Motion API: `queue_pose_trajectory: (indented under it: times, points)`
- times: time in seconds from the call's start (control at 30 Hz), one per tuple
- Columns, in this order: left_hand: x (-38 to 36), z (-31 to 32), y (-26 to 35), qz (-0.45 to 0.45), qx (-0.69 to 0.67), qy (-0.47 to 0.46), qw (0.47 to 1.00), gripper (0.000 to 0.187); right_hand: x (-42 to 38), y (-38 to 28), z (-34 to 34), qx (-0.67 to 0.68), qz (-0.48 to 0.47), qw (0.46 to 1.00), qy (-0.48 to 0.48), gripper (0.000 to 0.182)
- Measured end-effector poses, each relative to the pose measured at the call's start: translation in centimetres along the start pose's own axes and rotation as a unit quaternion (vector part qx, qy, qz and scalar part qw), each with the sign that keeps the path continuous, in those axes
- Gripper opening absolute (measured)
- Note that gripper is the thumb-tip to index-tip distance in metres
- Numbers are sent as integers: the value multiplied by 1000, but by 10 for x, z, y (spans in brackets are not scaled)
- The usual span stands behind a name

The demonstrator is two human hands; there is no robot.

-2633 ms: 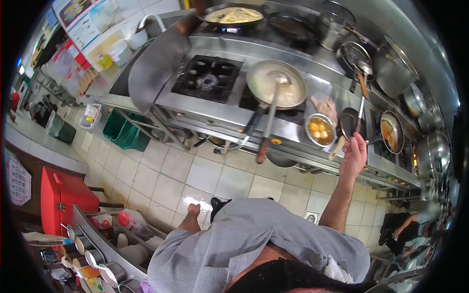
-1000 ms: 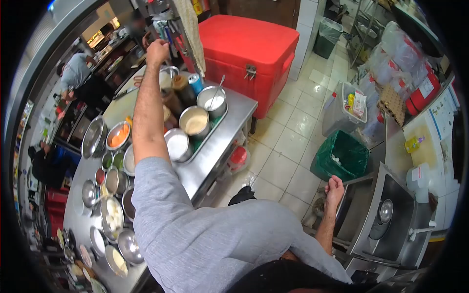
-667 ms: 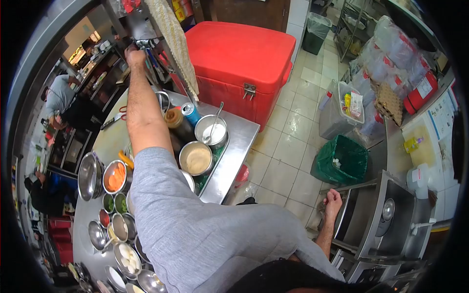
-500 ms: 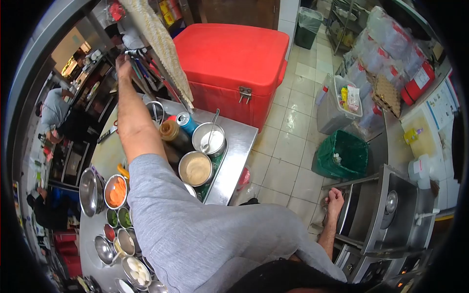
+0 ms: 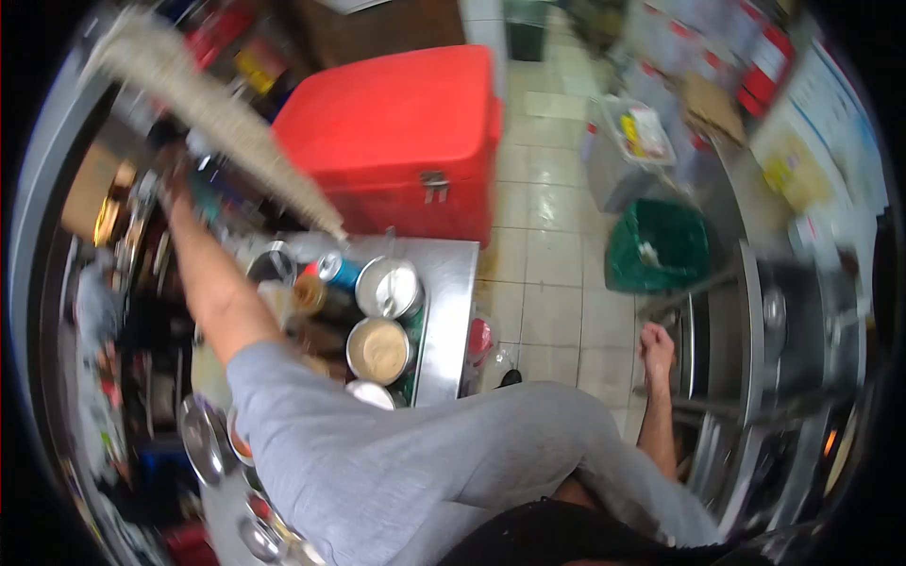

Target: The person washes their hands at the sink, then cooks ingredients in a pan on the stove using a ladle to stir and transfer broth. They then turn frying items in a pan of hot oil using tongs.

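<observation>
My left arm stretches to the upper left, and my left hand [image 5: 172, 184] is up by a cluster of hanging utensils [image 5: 212, 184] beside a rail. Motion smears its fingers, so I cannot tell what they grip. My right hand [image 5: 658, 349] hangs low beside the steel counter at right, fingers curled into a loose fist with nothing showing in them. A cream cloth [image 5: 217, 118] hangs just right of my left hand. Under my left forearm stand a blue can [image 5: 338, 271], a brown-filled bottle [image 5: 310, 294], a pot of white powder with a spoon [image 5: 388, 288] and a bowl of tan powder [image 5: 378, 350].
A large red cooler [image 5: 387, 123] stands behind the steel table [image 5: 448, 283]. Metal bowls [image 5: 209, 443] line the left side. A green-lined bin [image 5: 658, 247], a plastic tub [image 5: 618, 174] and a steel sink [image 5: 802, 330] are at right. Other people [image 5: 94, 311] work at far left.
My view has swung, shifting the cooler and table leftward. My left hand appears farther left and lower, now blurred. My right hand shows slightly higher, still curled.
</observation>
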State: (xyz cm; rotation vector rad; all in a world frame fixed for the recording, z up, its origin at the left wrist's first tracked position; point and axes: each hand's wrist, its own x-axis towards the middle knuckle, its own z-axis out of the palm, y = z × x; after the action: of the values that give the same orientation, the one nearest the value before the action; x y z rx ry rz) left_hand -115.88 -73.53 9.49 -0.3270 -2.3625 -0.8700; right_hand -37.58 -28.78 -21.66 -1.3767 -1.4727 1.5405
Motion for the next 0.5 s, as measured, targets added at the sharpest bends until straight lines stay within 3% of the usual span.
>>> queue_pose_trajectory:
  times: [0.07,0.23,0.43,0.5]
  points:
    - [27,12,-12,62,59,-39,996,51,-2,3,-7,14,-1,1000,4,15]
    - [6,17,15,66,57,-9,996,46,-15,16,-27,-28,6,998,64,18]
    - [-77,48,116,108,-23,80,991,39,-39,28,-51,-69,73,988,121,15]
    - [-110,47,156,129,-78,107,983,37,-41,28,-58,-9,78,988,134,15]
